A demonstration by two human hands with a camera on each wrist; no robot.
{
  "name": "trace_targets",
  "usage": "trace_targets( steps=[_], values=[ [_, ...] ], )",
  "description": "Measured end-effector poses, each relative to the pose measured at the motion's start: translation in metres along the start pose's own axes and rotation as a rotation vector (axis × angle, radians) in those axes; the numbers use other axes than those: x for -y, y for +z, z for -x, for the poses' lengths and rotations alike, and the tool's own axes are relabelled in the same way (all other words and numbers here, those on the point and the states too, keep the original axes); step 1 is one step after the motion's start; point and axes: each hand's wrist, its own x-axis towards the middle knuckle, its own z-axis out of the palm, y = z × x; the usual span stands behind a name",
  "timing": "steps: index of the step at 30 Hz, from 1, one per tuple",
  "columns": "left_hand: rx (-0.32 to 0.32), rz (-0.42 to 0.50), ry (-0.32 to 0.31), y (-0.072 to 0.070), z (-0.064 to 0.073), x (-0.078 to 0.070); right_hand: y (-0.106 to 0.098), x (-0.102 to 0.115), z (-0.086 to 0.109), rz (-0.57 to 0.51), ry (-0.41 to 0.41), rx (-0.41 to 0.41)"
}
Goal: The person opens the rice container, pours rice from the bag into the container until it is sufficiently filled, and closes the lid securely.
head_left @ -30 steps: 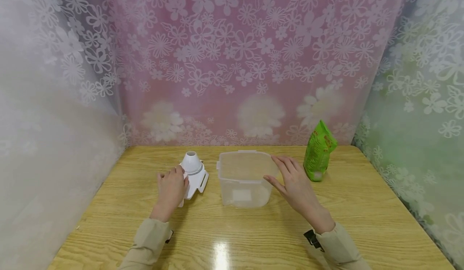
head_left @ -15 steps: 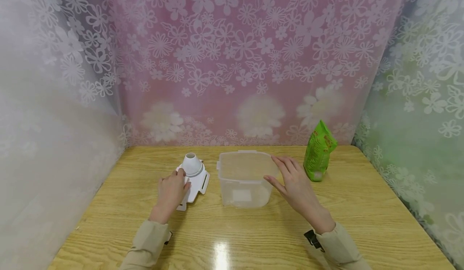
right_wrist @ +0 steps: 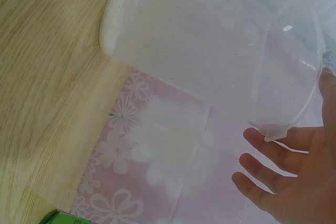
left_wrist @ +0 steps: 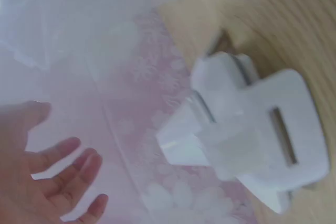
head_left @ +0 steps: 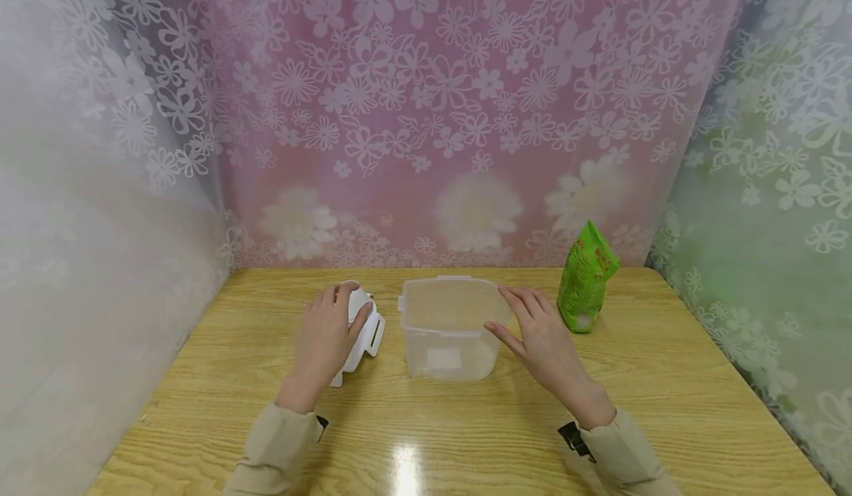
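Observation:
A white plastic lid (head_left: pixel 362 344) with slotted side flaps and a cone-shaped spout (left_wrist: pixel 185 136) lies left of the box on the table. My left hand (head_left: pixel 326 333) hovers over it in the head view, thumb and fingers spread around the spout. In the left wrist view the left hand (left_wrist: pixel 58 177) appears apart from the lid, its fingers loosely bent. A clear plastic box (head_left: pixel 442 355) without a cover stands mid-table. My right hand (head_left: pixel 546 341) rests at its right end, thumb and fairly straight fingers touching the rim, as the right wrist view also shows (right_wrist: pixel 294 177).
A green printed bag (head_left: pixel 586 282) stands upright behind and right of my right hand. The wooden table (head_left: pixel 466 437) meets a pink flowered curtain (head_left: pixel 439 111) at the back. Pale flowered curtains hang on the left and right sides.
My left hand has let go of the lid's near-left edge and risen over its spout, its fingers spreading. The lid has shifted slightly nearer. The right hand and box have not moved.

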Motion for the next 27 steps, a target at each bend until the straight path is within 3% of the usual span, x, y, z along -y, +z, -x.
trace_targets(
  steps=[7, 13, 20, 27],
  values=[
    [0.081, 0.176, 0.107, -0.01, -0.01, -0.03, -0.001, 0.001, 0.0, -0.005, 0.008, 0.014],
    [0.163, 0.213, 0.146, -0.006, -0.013, -0.042, -0.002, 0.001, 0.0, 0.0, 0.015, 0.022],
    [0.264, 0.245, 0.118, 0.003, -0.011, -0.052, -0.001, 0.0, 0.001, -0.006, 0.017, 0.024],
    [0.278, 0.271, 0.087, 0.011, -0.01, -0.055, -0.002, 0.001, 0.001, -0.009, 0.025, 0.033]
  ],
)
